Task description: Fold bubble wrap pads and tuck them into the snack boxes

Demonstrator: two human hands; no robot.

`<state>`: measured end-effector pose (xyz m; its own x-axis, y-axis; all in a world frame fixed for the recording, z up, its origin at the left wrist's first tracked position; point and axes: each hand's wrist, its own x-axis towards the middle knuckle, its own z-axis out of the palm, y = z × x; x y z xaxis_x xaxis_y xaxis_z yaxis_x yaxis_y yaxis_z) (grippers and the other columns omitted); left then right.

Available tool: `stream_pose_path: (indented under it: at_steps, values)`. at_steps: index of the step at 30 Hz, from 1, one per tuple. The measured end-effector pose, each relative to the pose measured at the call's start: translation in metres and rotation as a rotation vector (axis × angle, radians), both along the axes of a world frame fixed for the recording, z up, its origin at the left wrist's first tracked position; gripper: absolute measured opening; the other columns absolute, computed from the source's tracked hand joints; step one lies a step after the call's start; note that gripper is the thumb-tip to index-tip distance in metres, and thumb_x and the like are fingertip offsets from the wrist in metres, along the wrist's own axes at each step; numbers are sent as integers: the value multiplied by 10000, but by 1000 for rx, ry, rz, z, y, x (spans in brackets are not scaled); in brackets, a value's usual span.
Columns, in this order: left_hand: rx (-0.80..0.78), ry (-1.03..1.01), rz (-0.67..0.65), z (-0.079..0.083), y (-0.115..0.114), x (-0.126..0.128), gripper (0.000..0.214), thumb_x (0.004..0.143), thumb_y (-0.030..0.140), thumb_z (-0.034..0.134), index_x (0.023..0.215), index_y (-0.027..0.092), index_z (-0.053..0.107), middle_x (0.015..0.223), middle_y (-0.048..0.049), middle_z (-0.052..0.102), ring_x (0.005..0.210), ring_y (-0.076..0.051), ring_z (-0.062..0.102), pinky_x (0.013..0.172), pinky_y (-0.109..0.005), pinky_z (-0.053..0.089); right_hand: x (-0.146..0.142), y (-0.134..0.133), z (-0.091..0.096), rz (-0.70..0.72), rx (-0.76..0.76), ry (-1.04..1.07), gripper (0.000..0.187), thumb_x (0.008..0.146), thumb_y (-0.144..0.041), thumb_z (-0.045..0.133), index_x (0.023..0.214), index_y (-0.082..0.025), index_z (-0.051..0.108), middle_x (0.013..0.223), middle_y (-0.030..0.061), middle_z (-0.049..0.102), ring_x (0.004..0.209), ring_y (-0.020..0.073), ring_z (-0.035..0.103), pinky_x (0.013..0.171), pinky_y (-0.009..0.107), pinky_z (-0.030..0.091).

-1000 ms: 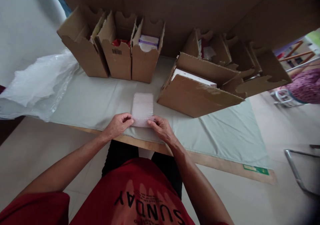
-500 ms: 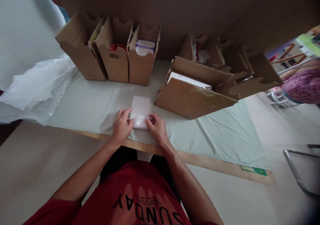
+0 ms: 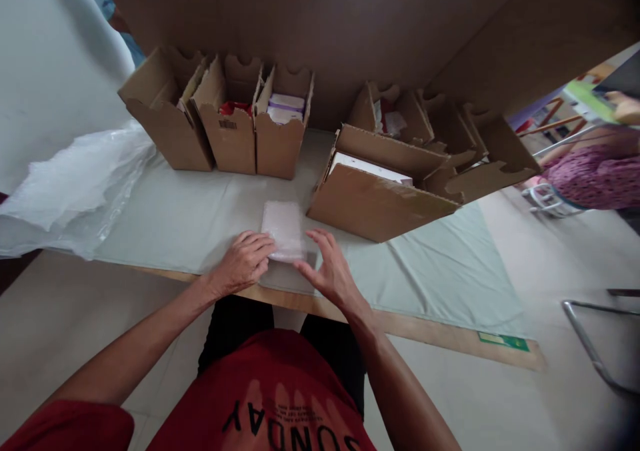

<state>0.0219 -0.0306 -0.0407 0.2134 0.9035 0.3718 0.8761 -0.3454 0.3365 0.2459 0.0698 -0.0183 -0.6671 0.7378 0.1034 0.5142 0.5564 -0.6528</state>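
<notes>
A small flat packet wrapped in whitish bubble wrap (image 3: pixel 283 227) lies on the pale green cloth (image 3: pixel 190 217) near the table's front edge. My left hand (image 3: pixel 243 264) rests on the packet's near left corner, fingers curled down onto it. My right hand (image 3: pixel 329 271) hovers just right of the packet with fingers spread and nothing in it.
Three upright cardboard bins (image 3: pixel 235 131) stand at the back left, two holding red and white items. A low cardboard box (image 3: pixel 373 201) with a white sheet and more cardboard dividers (image 3: pixel 450 144) sit right. Crumpled clear plastic (image 3: pixel 70 184) lies left. A person in purple (image 3: pixel 600 171) is far right.
The bubble wrap was folded over into a shorter packet. My right hand has let go and opened beside it; my left hand stays pressed on its corner.
</notes>
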Motion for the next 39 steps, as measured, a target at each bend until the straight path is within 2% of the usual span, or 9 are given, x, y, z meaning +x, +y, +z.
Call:
stream_pose_path:
  at_steps: [3,5,9,13,19,25,31,34,39]
  values:
    - [-92,-68,-60,11,-2,4,331,927,142,474,1154,170,712,1134,-115,764,1100,-260,687,988,-436,500,16,-19,12,190,195,-89,697,834,-373,756,1469,-240,500,1598,194,423,1414,359,465,1068,544,437]
    - [-191,-115,-89,19,-6,6,322,947,178,457,1152,180,705,1090,-103,762,1028,-246,690,946,-418,519,16,-25,10,259,192,-160,602,846,-246,721,1425,-234,557,1518,183,536,1354,333,532,1045,512,448]
    - [-372,-322,-42,27,-14,7,343,952,276,493,1244,210,660,1113,-85,749,1004,-227,687,907,-372,545,10,-21,2,231,51,-167,358,893,-135,588,1228,-216,687,1118,97,767,992,241,687,906,380,488]
    - [-437,-546,87,24,-14,7,637,812,322,651,1424,195,529,1211,-98,717,1021,-224,686,900,-341,554,12,-10,3,165,-190,-79,218,946,-315,572,1094,-219,699,818,23,714,746,191,619,708,291,450]
    - [-440,-623,297,12,6,19,390,877,349,568,1209,161,651,933,-52,717,821,-188,666,767,-317,551,4,11,-8,45,-452,108,298,885,-444,605,1027,-188,661,752,-10,628,651,148,545,589,246,398]
    - [-198,-410,524,-5,16,30,279,852,290,626,1098,185,702,1038,-76,669,786,-180,640,773,-335,557,-12,15,-18,-148,-260,-50,299,876,-369,660,1099,-171,684,772,35,692,679,188,619,635,283,447]
    - [-355,-282,587,0,23,32,416,850,268,632,1248,157,675,1084,-112,696,915,-236,667,854,-366,545,-20,17,4,-93,132,-317,450,883,-329,706,1289,-148,640,1291,188,676,1144,316,645,965,431,487]
    - [-429,-275,599,5,27,32,474,857,268,626,1310,127,645,1117,-134,699,944,-246,670,887,-376,537,-29,35,16,83,68,-432,432,873,-312,720,1265,-149,643,1279,165,689,1182,308,619,1000,416,456]
    - [-413,-416,609,4,23,32,522,812,259,655,1316,123,638,1098,-126,703,859,-228,662,868,-395,541,-36,53,28,197,-127,-491,173,831,-305,753,930,-191,669,931,56,725,838,209,628,731,296,428]
